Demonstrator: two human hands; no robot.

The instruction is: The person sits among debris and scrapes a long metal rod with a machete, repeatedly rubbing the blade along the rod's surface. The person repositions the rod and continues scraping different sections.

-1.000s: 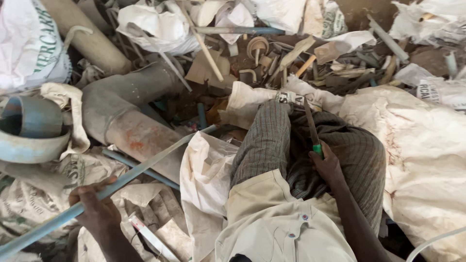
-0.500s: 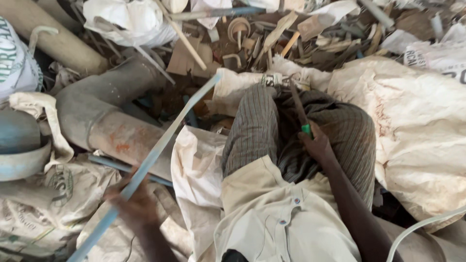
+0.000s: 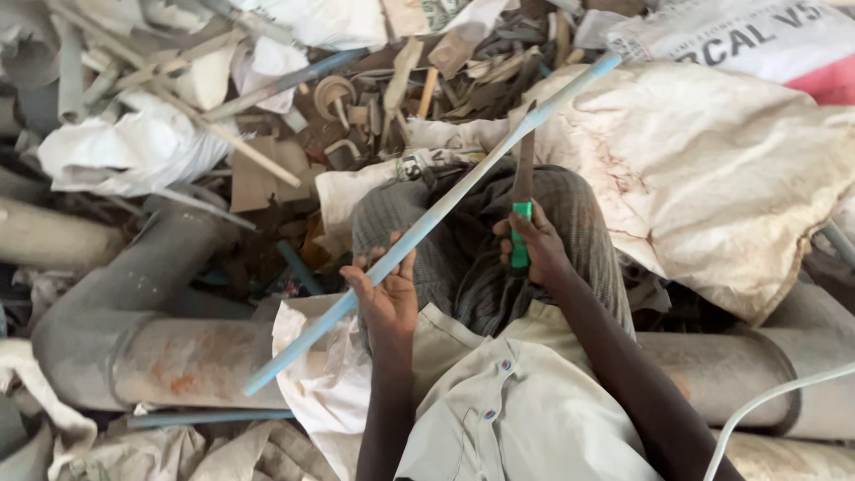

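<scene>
Hands come first, close to the camera. The left hand (image 3: 385,294) has its fingers wrapped tight around a long, thin blue pipe (image 3: 436,218). The right hand (image 3: 533,245) has its fingers closed on the green handle of a knife (image 3: 521,209), and the blade points up and away. The knife blade and the pipe cross just above the person's lap, over the striped trousers (image 3: 463,258).

A white sack (image 3: 312,374) lies beside the left knee. I cannot tell what is inside it. A fat grey pipe (image 3: 169,347) lies on the ground under it and bends away to the left.

Farther off, a big dirty sack (image 3: 704,169) bulges on the right; its mouth does not show. Behind it all is a pile of scrap (image 3: 356,80): sticks, bits of wood and torn paper.

Half a second ago the blue pipe was out on the left, away from the knife. Now the left hand has swung it in over the lap, and its far end reaches up to the right.
</scene>
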